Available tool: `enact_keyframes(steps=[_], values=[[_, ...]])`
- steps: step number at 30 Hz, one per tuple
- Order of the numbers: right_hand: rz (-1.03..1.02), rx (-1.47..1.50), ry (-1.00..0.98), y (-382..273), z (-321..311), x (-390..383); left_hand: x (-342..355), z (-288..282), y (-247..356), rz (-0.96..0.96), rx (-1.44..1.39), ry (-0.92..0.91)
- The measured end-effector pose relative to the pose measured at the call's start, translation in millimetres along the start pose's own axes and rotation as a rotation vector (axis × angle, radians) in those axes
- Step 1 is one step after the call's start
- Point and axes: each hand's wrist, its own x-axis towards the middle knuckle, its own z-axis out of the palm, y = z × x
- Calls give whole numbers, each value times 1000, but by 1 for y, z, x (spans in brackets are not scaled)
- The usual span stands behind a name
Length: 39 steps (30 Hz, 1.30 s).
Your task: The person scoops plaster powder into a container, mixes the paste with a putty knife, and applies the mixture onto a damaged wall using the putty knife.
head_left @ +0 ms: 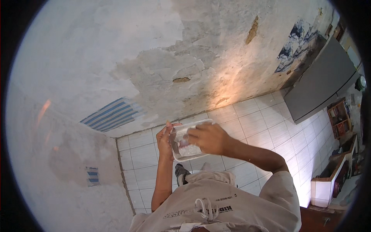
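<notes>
In front of my body, above the floor, my left hand (165, 140) grips a clear rectangular plastic container (181, 156) by its left side, with the thumb up along the rim. Whitish, shiny material (190, 150) shows inside it, with a small dark reddish patch near the middle; what it is I cannot make out. My right hand (208, 137) reaches over the container from the right, fingers bent down at its inside. Motion blurs these fingertips, so whether they hold something is unclear.
Ahead stands a wall (154, 69) with peeling paint and a blue-striped patch (112, 115). Pale tiles (257, 118) cover the floor. At the right are a grey refrigerator (322, 79), a small wooden rack (340, 118) and a tiled counter (322, 189). My shoe (180, 173) shows below the container.
</notes>
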Motion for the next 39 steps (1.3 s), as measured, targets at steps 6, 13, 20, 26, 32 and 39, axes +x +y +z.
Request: enact_keyframes(steps=[6, 13, 20, 26, 32, 39], values=[[-75, 159, -78, -2, 9, -7, 5, -9, -7, -58, -108, 19], [43, 30, 67, 5, 13, 13, 7, -15, -4, -60, -106, -99], [-33, 59, 137, -8, 33, 3, 10, -26, -18, -72, -116, -34], [48, 207, 36, 5, 14, 10, 11, -27, -14, -20, -133, -21], [34, 79, 204, 11, 38, 15, 11, -29, -10, -1, -116, 13], [115, 125, 119, 0, 40, 11, 14, -39, -21, -2, -126, 89]])
